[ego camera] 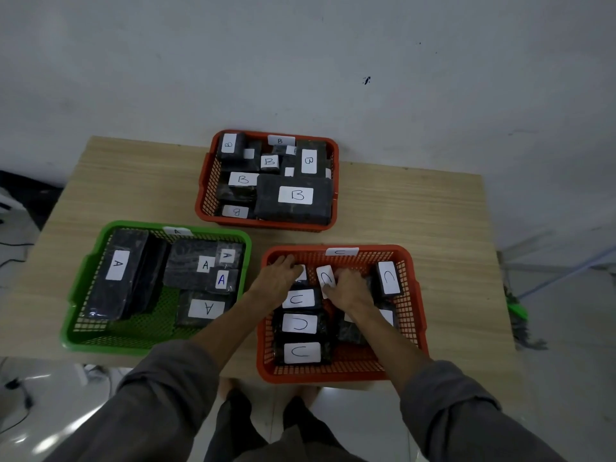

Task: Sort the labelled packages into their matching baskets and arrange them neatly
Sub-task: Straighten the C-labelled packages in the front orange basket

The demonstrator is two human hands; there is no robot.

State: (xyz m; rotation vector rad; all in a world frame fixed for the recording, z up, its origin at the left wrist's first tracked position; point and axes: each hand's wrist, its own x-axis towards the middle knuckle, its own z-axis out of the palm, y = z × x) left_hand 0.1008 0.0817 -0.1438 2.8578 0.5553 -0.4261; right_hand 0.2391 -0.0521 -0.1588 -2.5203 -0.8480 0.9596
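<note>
Both my hands are inside the near-right orange basket (413, 315), tagged C on its far rim. Several black wrapped packages with white C labels lie in it, three stacked in a column at its left side (300, 323). My left hand (281, 273) rests on a package at the far left corner, fingers curled over it. My right hand (348, 288) grips a C package (326, 278) standing tilted in the middle. Another C package (388, 278) lies at the far right of the basket.
A green basket (78, 295) at the left holds several A packages. A second orange basket (203, 195) at the back holds several B packages. All stand on a wooden table (433, 211) against a grey wall. A broom lies on the floor at right.
</note>
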